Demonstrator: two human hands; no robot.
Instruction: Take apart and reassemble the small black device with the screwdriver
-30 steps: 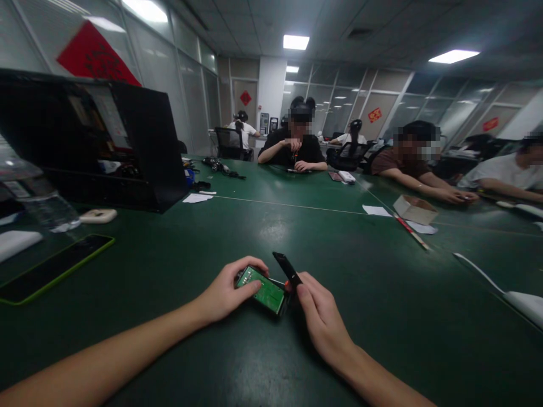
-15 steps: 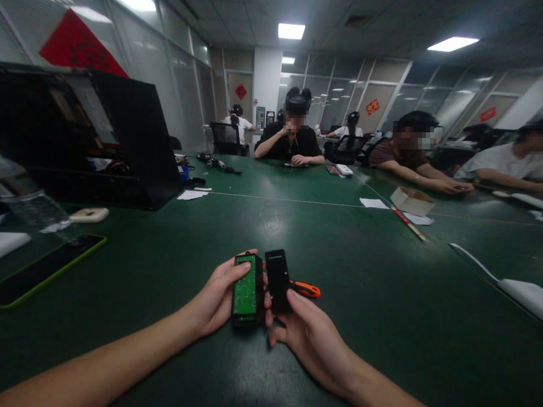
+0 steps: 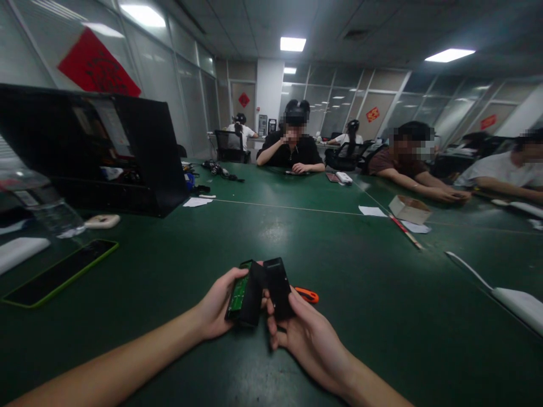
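My left hand [image 3: 215,305] is closed on a black plastic case [image 3: 253,299] with a green circuit board [image 3: 240,294] showing in its open face. The case is tilted, so its dark side wall faces me. My right hand [image 3: 311,339] grips a flat black cover [image 3: 278,288] between thumb and fingers. Cover and case are close side by side over the table; whether they touch is unclear. Behind the right fingers an orange and black tool handle [image 3: 307,294] pokes out; the rest of it is hidden.
A phone with a green edge [image 3: 63,272], a clear bottle [image 3: 53,206] and a large black box [image 3: 139,164] are on the left. At right are a small open box [image 3: 409,210], a red-and-white stick [image 3: 405,232] and a white device [image 3: 520,305]. Several people sit around the green table.
My left hand has turned the case so its board faces left and its side wall shows. The cover in my right hand has tilted slightly. The whole view has shifted a little.
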